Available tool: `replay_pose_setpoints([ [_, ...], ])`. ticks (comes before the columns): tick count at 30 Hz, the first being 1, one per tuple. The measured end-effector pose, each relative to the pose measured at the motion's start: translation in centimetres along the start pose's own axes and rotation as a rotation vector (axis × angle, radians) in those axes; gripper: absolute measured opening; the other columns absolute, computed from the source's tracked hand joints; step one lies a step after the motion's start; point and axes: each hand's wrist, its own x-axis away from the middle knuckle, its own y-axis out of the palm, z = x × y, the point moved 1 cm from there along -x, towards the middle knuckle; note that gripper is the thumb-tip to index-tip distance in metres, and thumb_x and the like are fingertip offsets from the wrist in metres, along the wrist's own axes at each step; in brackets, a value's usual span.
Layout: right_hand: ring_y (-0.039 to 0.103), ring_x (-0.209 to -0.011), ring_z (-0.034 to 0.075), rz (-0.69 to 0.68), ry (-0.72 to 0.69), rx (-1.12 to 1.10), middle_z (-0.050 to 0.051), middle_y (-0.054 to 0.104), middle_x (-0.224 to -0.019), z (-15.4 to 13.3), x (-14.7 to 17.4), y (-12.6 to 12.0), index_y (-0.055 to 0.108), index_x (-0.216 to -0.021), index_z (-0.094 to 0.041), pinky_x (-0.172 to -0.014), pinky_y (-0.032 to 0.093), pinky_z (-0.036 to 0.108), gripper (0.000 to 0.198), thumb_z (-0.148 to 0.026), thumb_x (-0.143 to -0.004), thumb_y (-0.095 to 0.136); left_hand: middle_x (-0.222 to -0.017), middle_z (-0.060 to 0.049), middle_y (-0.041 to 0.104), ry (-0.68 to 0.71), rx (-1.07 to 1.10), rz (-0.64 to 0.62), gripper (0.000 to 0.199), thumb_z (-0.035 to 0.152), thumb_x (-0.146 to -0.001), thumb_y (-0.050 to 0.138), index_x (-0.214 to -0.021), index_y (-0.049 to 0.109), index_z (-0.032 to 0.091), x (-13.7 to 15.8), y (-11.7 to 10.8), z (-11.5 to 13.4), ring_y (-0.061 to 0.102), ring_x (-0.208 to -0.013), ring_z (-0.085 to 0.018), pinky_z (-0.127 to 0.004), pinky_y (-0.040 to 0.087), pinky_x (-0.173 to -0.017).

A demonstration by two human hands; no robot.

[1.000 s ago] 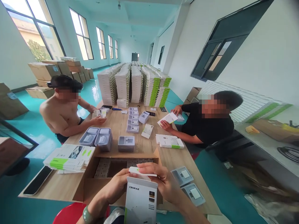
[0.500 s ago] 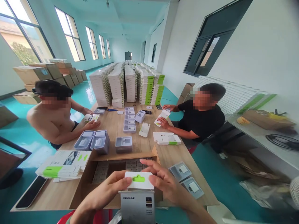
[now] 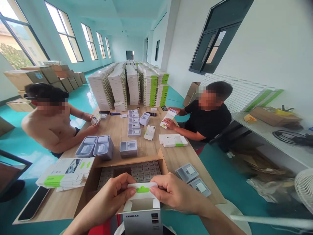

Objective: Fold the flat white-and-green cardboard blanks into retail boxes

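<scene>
A white packaging box (image 3: 141, 217) with a green hanger tab is held upright near my body, its top open. My left hand (image 3: 113, 192) pinches the left side of the tab between thumb and fingers. On the tab's right side, my right hand (image 3: 171, 192) grips in the same way. Just beyond my hands stands an open brown carton (image 3: 130, 162) with rows of small white pieces inside. To its left lies a pile of flat printed boxes (image 3: 66, 171). Two clear plastic trays (image 3: 187, 172) with white pieces lie to the right.
Stacked purple-grey trays (image 3: 104, 148) stand beyond the carton. A phone (image 3: 33, 203) lies at the table's left edge. Two co-workers sit across, left and right, each handling a printed box. Tall stacks of white boxes (image 3: 117, 86) rise behind the table. A white fan (image 3: 304, 182) is at far right.
The box's top now gapes, with its inside showing. My right fingers have curled in behind the tab. The co-worker on the left has tilted a printed box more upright.
</scene>
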Motion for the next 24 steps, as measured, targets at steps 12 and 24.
replay_pose_setpoints([
  [12, 0.046, -0.058, 0.006, -0.201, 0.071, 0.070, -0.012, 0.050, -0.059, -1.2, -2.5, -1.3, 0.056, -0.068, -0.020, -0.052, 0.032, 0.017, 0.031, -0.021, -0.075, 0.086, -0.070, 0.005, 0.047, -0.047, -0.490, -0.166, 0.022, 0.039, -0.083, 0.058, -0.081, 0.061, 0.018, -1.6, -1.7, 1.3, 0.039, -0.069, -0.014, -0.027, 0.028, -0.061],
  [24, 0.053, -0.058, 0.008, -0.164, 0.256, -0.308, -0.008, 0.061, -0.067, 1.2, -2.7, -0.7, 0.062, -0.073, -0.020, -0.052, 0.040, 0.017, 0.043, -0.043, -0.056, 0.093, -0.070, 0.004, 0.045, -0.131, -0.604, -0.240, 0.035, 0.055, -0.081, 0.057, -0.085, 0.060, 0.020, -1.7, -2.3, 3.1, 0.039, -0.068, -0.015, -0.026, 0.029, -0.060],
])
